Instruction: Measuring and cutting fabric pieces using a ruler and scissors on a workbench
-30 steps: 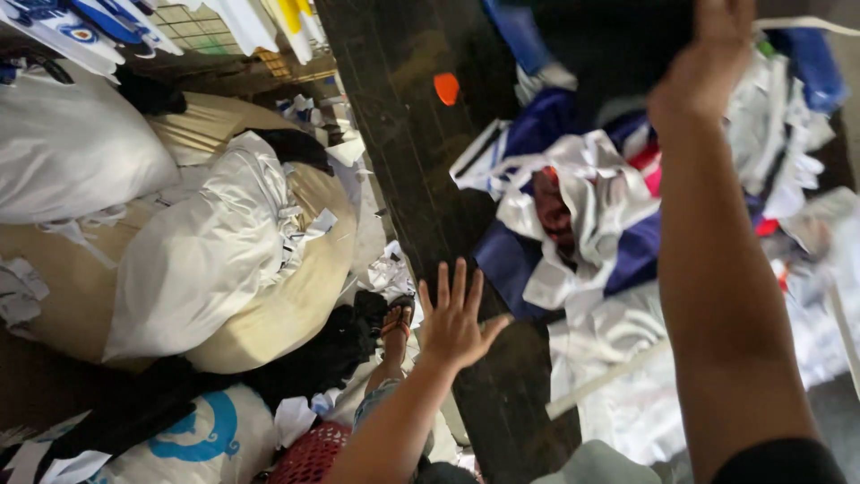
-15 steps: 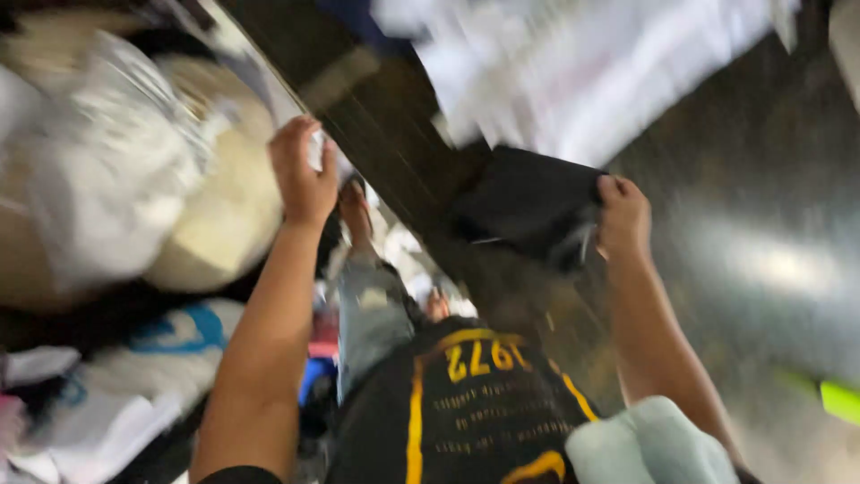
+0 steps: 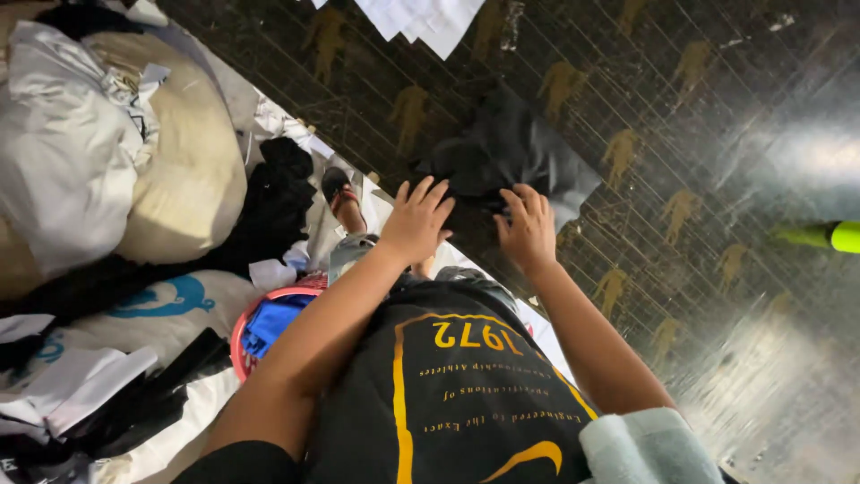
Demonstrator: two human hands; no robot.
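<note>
A black piece of cloth lies on the dark, shiny table top in front of me. My left hand rests flat on the cloth's near edge with fingers spread. My right hand presses on the same edge just to the right, fingers also spread. Neither hand grips anything. Below my arms I see my black shirt with yellow print and a pale towel on my shoulder.
White cloth pieces lie at the table's far edge. Large stuffed white and tan sacks fill the left side. A red basket with blue cloth sits on the floor. A green-yellow object pokes in at right.
Both hands have come down from raised positions and now rest on the black cloth, which lies on the table. The view has tilted down toward the table and my body.
</note>
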